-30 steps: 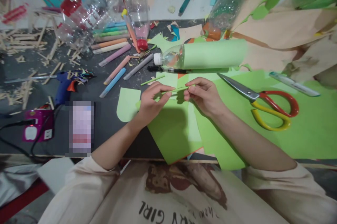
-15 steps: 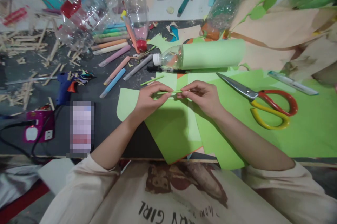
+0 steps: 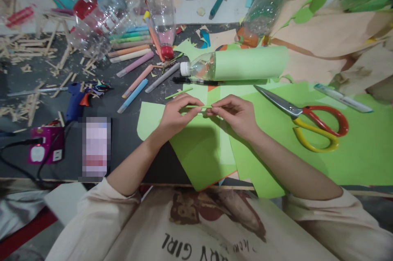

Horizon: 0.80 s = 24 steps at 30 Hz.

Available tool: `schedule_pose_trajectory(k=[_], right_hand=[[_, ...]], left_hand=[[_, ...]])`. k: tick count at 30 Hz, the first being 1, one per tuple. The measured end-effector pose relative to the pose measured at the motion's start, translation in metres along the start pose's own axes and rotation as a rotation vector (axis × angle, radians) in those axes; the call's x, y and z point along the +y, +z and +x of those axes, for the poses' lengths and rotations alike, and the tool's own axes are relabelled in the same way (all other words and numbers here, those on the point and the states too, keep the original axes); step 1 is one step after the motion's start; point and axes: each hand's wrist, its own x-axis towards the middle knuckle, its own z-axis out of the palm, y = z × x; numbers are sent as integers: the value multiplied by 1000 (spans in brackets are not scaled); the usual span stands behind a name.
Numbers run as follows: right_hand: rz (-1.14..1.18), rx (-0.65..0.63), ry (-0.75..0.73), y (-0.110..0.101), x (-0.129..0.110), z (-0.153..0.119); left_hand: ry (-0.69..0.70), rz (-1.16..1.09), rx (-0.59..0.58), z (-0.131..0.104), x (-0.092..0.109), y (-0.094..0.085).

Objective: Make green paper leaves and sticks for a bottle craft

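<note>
A thin green paper strip (image 3: 193, 107), narrow like a rolled stick, is pinched between both hands. My left hand (image 3: 178, 115) closes thumb and fingers on its left part, and my right hand (image 3: 238, 113) pinches the right end. Below them lie green paper sheets (image 3: 199, 150). Beyond the hands a clear bottle wrapped in light green paper (image 3: 250, 62) lies on its side, its white cap (image 3: 184, 68) to the left. A second slim green strip (image 3: 179, 93) rests just behind my left hand. To the right, scissors (image 3: 294, 110) with red and yellow handles lie on green paper.
On the left are a blue glue gun (image 3: 74, 99), a purple power box (image 3: 46, 144) with cables, a phone (image 3: 95, 146) and scattered wooden sticks (image 3: 30, 50). Several markers (image 3: 135, 64) and clear bottles (image 3: 161, 3) stand or lie behind. A pen (image 3: 342, 97) lies right.
The whole view has shifted slightly. Both hands keep their pinch on the green strip, with barely any finger movement.
</note>
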Motion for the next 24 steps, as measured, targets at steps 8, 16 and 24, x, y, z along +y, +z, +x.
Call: schedule_pose_trajectory(k=[8, 16, 24], right_hand=[[84, 98, 29, -3, -2, 5], [140, 94, 33, -3, -1, 5], [122, 80, 52, -4, -1, 5]], left_hand=[[-94, -87, 115, 2, -6, -5], [-54, -159, 218, 1, -10, -4], [-77, -131, 263, 0, -9, -2]])
